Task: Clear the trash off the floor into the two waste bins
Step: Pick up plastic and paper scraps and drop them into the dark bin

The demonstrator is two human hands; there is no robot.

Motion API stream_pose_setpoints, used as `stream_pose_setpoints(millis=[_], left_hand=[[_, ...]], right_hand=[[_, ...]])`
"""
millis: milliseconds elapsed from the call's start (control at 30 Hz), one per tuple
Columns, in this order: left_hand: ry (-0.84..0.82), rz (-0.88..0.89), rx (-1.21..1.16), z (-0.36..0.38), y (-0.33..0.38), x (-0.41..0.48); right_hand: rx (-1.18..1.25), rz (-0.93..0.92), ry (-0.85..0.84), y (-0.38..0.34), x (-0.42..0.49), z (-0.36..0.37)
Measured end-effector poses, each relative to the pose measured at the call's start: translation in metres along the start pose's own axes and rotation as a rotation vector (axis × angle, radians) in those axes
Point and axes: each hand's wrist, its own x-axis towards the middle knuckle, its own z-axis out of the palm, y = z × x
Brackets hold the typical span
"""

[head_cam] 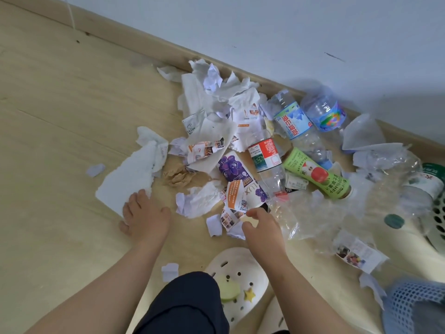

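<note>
Closest in is a dark trouser knee (187, 302) over a cream clog (237, 268), with both bare arms reaching out to the litter on the wooden floor (60, 141). The left hand (144, 216) lies palm down, fingers spread, pressing the near corner of a big white paper towel (130, 179). The right hand (263, 229) has its fingers curled in, and thumb and forefinger appear to pinch a small pale scrap (250, 220) among torn printed papers.

Trash is still heaped from the hands back to the wall (265, 32). Tissue and leaflets lie to the left, while a red-label bottle (265, 155), a green juice bottle (317, 174) and crinkled clear film (313, 213) lie to the right. One bin, blue mesh (409, 307), sits at the person's right side; a cream perforated bin (440, 221) shows at the right edge. So the job looks barely begun.

The step in hand seems to be gathering paper. To do it well, I would bunch the towel into the left palm rather than lift it flat — it is limp and will drag loose bits along. The right hand should sweep the small scraps together before closing on them, since single pinches are slow. Paper probably belongs in one bin and bottles in the other, though which is which cannot be told.
</note>
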Motion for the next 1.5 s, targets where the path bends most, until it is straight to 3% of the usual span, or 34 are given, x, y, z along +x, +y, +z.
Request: stream_pose_setpoints(millis=[167, 267, 333, 467, 600, 733, 1033, 1200, 1333, 1500], left_hand=[[-0.015, 0.146, 0.052, 0.001, 0.002, -0.022], [0.157, 0.227, -0.005, -0.004, 0.005, -0.023], [0.255, 0.16, -0.085, -0.009, 0.007, -0.015], [0.028, -0.176, -0.306, -0.01, 0.016, 0.0], [-0.064, -0.219, -0.341, 0.007, 0.013, -0.003], [-0.144, -0.234, -0.601, 0.01, 0.023, -0.02], [-0.422, 0.192, -0.747, -0.037, 0.095, -0.073], [-0.528, 0.282, -0.779, -0.038, 0.126, -0.085], [-0.398, 0.392, -0.654, -0.025, 0.144, -0.071], [-0.052, 0.835, -0.237, -0.008, 0.171, -0.05]], right_hand=[[0.046, 0.031, -0.02, 0.01, -0.004, -0.001], [0.081, 0.067, -0.014, 0.018, -0.003, -0.005], [0.115, 0.082, -0.018, 0.022, -0.001, -0.006], [0.16, 0.078, -0.034, 0.028, 0.002, -0.004], [0.205, 0.075, -0.059, 0.028, 0.002, -0.007], [0.252, 0.064, -0.052, 0.03, 0.003, -0.016], [0.549, -0.032, -0.059, 0.021, 0.004, -0.03], [0.827, -0.033, -0.179, 0.021, 0.004, -0.046], [0.879, -0.013, 0.004, 0.027, 0.01, -0.053], [0.985, 0.125, 0.26, 0.038, 0.014, -0.066]])
